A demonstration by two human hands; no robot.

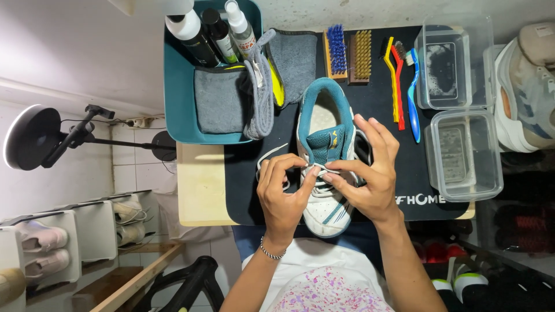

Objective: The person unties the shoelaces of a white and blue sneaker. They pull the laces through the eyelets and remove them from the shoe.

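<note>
- Nearest the camera, the left hand [281,196] and the right hand [364,173] meet over a white and teal sneaker [325,167], which lies on a black mat [381,110] on the table [199,185], toe pointing toward the person.
- The left hand pinches the white lace [272,155] between thumb and fingertips at the shoe's eyelets; a bracelet [270,252] circles its wrist.
- The right hand pinches the lace at the same spot with thumb and forefinger, its other fingers spread above the tongue.
- Just right of the shoe stand two clear plastic tubs [465,153], one behind the other.
- Farther back on the mat lie a blue brush [336,51], a tan brush [362,55], and yellow, red and blue toothbrush-style brushes [402,86].
- At the far left, a teal basket [176,98] holds grey cloths [222,104] and spray bottles [217,29].
</note>
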